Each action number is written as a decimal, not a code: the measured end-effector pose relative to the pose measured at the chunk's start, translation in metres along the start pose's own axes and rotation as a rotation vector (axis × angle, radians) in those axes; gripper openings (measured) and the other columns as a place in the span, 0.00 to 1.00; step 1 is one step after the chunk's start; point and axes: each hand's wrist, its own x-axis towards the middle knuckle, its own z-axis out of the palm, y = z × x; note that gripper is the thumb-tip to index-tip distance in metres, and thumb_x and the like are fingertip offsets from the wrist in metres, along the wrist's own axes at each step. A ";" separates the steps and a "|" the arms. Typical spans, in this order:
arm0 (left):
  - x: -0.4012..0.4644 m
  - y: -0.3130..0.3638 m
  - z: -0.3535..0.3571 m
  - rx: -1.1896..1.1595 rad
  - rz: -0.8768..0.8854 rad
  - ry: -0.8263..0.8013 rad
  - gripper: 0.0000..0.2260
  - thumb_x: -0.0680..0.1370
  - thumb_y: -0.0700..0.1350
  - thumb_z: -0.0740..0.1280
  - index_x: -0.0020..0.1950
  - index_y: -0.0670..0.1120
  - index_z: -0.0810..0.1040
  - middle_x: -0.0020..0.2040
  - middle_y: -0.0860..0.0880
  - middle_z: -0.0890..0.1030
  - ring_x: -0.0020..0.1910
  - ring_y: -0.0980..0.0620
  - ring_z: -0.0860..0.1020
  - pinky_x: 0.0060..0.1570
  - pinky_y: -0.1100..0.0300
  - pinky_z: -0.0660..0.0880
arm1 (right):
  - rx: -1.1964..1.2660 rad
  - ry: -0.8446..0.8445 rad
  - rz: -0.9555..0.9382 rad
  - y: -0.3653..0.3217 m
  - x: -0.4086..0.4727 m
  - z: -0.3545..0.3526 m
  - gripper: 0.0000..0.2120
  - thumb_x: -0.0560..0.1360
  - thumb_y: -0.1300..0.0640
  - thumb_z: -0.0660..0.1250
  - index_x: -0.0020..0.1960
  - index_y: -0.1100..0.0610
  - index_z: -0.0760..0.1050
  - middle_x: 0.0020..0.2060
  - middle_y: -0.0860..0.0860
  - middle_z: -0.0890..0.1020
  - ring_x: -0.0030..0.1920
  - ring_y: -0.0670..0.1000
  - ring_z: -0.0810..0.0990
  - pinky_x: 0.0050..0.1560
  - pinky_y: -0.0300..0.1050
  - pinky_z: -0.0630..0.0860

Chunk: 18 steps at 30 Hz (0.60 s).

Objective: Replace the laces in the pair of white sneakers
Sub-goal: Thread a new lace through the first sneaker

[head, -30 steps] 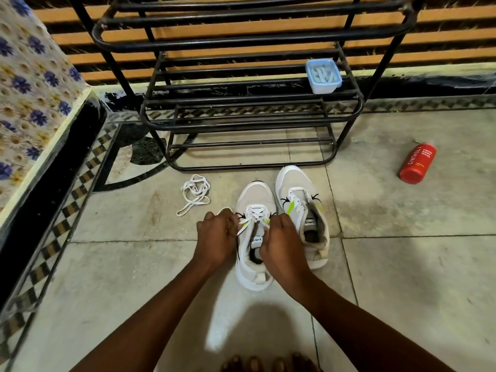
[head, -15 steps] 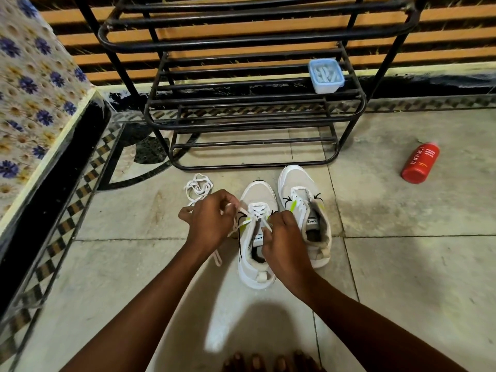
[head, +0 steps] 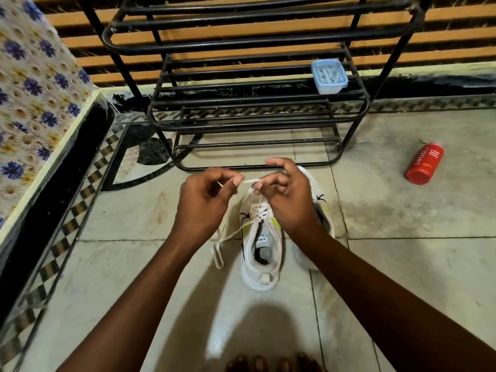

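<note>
Two white sneakers stand side by side on the tiled floor. The left sneaker (head: 259, 251) shows its laced eyelets and open collar. The right sneaker (head: 320, 208) is mostly hidden behind my right hand. A white lace (head: 251, 181) rises from the left sneaker's eyelets. My left hand (head: 206, 200) pinches one end of it and my right hand (head: 287, 196) pinches the other, both raised above the toe. A slack loop of lace (head: 218, 253) trails on the floor left of the shoe.
A black metal shoe rack (head: 252, 84) stands just beyond the shoes, with a small blue-lidded container (head: 328, 76) on a shelf. A red bottle (head: 424, 162) lies on the floor at right. A flowered cloth (head: 29, 89) covers a ledge on the left. Toes (head: 271, 363) show at the bottom.
Both hands have lifted from the shoe's eyelets and come together above its toe, drawing the lace up. The loose lace pile left of the shoes is now hidden behind my left hand.
</note>
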 end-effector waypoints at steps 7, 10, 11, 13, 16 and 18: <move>-0.011 -0.085 -0.014 0.125 -0.174 0.035 0.09 0.80 0.42 0.72 0.46 0.56 0.86 0.39 0.56 0.85 0.40 0.53 0.82 0.45 0.53 0.77 | -0.106 0.217 0.053 0.015 0.004 -0.016 0.02 0.77 0.64 0.71 0.48 0.59 0.82 0.36 0.52 0.85 0.36 0.49 0.84 0.41 0.47 0.79; -0.026 -0.116 -0.020 0.265 -0.272 0.008 0.09 0.80 0.40 0.72 0.45 0.55 0.85 0.41 0.57 0.84 0.37 0.60 0.80 0.42 0.62 0.72 | -0.229 0.255 0.017 0.024 0.006 -0.021 0.02 0.76 0.60 0.72 0.47 0.56 0.83 0.39 0.49 0.85 0.39 0.47 0.83 0.46 0.44 0.79; -0.031 -0.124 -0.023 0.296 -0.285 0.003 0.09 0.80 0.40 0.72 0.46 0.53 0.85 0.41 0.57 0.84 0.38 0.62 0.79 0.41 0.68 0.70 | -0.275 0.272 0.010 0.025 0.006 -0.022 0.02 0.75 0.60 0.72 0.46 0.56 0.83 0.41 0.50 0.84 0.39 0.44 0.82 0.47 0.40 0.78; -0.039 -0.136 -0.028 0.337 -0.314 -0.015 0.08 0.80 0.39 0.72 0.47 0.51 0.86 0.42 0.56 0.84 0.40 0.63 0.79 0.39 0.74 0.68 | -0.349 0.295 0.018 0.027 0.008 -0.026 0.03 0.74 0.61 0.73 0.46 0.54 0.84 0.42 0.50 0.82 0.39 0.41 0.79 0.45 0.32 0.73; -0.046 -0.144 -0.031 0.341 -0.386 -0.020 0.09 0.80 0.40 0.72 0.45 0.54 0.85 0.42 0.57 0.83 0.43 0.56 0.80 0.42 0.71 0.69 | -0.357 0.286 0.080 0.032 0.011 -0.029 0.04 0.72 0.60 0.75 0.42 0.51 0.84 0.35 0.47 0.80 0.36 0.43 0.78 0.43 0.39 0.74; -0.046 -0.145 -0.031 0.338 -0.419 -0.004 0.08 0.80 0.40 0.73 0.44 0.53 0.85 0.43 0.54 0.83 0.45 0.53 0.80 0.43 0.65 0.70 | -0.293 0.253 0.136 0.033 0.011 -0.027 0.03 0.74 0.57 0.75 0.41 0.53 0.83 0.30 0.47 0.81 0.33 0.48 0.81 0.39 0.45 0.77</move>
